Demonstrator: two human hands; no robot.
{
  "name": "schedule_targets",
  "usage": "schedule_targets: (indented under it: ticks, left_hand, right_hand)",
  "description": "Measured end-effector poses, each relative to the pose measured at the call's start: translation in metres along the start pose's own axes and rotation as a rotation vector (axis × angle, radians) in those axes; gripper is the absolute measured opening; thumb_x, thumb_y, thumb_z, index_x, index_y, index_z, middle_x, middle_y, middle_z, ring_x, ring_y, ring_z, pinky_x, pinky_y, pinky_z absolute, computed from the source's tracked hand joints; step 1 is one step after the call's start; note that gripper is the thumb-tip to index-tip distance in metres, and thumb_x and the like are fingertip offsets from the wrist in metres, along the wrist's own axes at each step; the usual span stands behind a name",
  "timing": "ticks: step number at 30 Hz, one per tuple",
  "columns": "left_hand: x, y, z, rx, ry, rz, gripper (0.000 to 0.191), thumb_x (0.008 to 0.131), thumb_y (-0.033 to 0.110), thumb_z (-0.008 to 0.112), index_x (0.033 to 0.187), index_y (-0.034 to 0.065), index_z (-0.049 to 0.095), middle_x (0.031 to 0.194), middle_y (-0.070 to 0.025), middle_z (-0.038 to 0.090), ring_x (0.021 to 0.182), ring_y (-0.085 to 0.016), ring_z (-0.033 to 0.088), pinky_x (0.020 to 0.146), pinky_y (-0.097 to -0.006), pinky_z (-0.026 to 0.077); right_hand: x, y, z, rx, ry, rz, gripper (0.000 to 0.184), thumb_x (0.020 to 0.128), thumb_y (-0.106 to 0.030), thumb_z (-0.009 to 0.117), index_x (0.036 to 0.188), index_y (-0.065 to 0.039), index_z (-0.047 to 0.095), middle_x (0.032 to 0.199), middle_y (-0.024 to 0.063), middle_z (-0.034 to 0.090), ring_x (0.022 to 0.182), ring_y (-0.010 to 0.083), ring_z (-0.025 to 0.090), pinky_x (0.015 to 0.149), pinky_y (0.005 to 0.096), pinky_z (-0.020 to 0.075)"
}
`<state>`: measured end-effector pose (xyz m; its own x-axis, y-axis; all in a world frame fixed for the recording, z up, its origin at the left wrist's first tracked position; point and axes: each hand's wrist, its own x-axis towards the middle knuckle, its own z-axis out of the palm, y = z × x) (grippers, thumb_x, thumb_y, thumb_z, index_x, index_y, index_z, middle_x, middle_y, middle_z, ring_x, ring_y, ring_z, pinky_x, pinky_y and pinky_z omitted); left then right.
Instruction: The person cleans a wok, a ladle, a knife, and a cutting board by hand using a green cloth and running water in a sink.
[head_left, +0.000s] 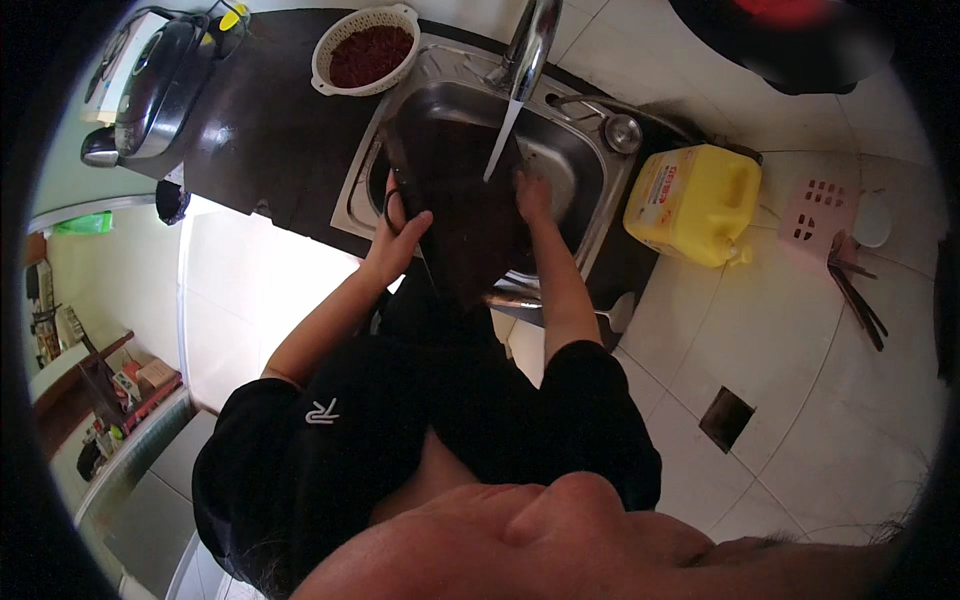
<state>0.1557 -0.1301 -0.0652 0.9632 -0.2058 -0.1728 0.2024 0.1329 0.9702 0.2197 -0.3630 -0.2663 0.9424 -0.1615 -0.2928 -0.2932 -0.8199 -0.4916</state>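
Note:
A large dark vessel or tray (465, 202), its exact kind unclear, is tilted over a stainless steel sink (574, 161). My left hand (397, 236) grips its left side beside a dark loop-shaped handle (391, 211), thumb on the near face. At the right edge of the dark vessel is my right hand (534, 196), its fingertips partly hidden, so its grip is unclear. Water (504, 139) runs from a chrome faucet (531, 60) onto or into the vessel.
A white colander (321, 56) of dark red pieces stands on the dark countertop (277, 127), near a black appliance (161, 90). Right of the sink are a metal strainer or drain plug (622, 133) and a yellow plastic jug (694, 202). A pink holder (817, 210) with chopsticks hangs on the tiles.

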Motion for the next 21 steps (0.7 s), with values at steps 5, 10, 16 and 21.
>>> schedule_targets:
  ticks: [5,10,16,21]
  left_hand:
    - [0.023,-0.003,0.003,0.002,0.144,0.291,0.057,0.074,0.011,0.043,0.128,0.0003,0.026,0.128,-0.0137,0.034,0.119,-0.023,0.03,0.1,-0.031,0.019]
    - [0.048,-0.006,-0.012,0.012,0.185,0.42,0.051,0.07,0.009,0.039,0.12,-0.0012,0.036,0.126,-0.0144,0.037,0.121,-0.024,0.029,0.102,-0.0335,0.017]
    - [0.051,-0.004,-0.019,0.0,0.191,0.454,0.047,0.069,0.005,0.037,0.115,-0.0012,0.04,0.123,-0.0148,0.04,0.12,-0.025,0.032,0.102,-0.0344,0.018]
    - [0.042,-0.002,-0.022,-0.061,0.264,0.357,0.047,0.069,0.004,0.036,0.115,-0.0019,0.04,0.123,-0.0153,0.04,0.121,-0.025,0.031,0.102,-0.0343,0.017]
  right_hand:
    - [0.001,-0.031,-0.003,0.424,0.026,-0.128,0.039,0.085,-0.029,0.044,0.113,-0.002,0.049,0.1,0.0214,0.056,0.09,0.0343,0.053,0.079,0.0396,0.0397]
    - [-0.033,-0.134,-0.07,0.603,0.001,-0.264,0.044,0.08,-0.029,0.054,0.113,-0.002,0.05,0.097,0.0191,0.058,0.085,0.0296,0.057,0.071,0.0323,0.0435]
    - [-0.123,-0.191,-0.098,0.392,0.206,-0.614,0.044,0.078,-0.019,0.053,0.12,-0.006,0.044,0.081,0.0165,0.054,0.067,0.0333,0.055,0.061,0.038,0.0446]
    - [-0.105,-0.089,-0.04,0.033,0.015,-0.348,0.053,0.08,-0.023,0.05,0.127,-0.007,0.031,0.095,0.0198,0.05,0.074,0.0334,0.055,0.063,0.0429,0.0467]
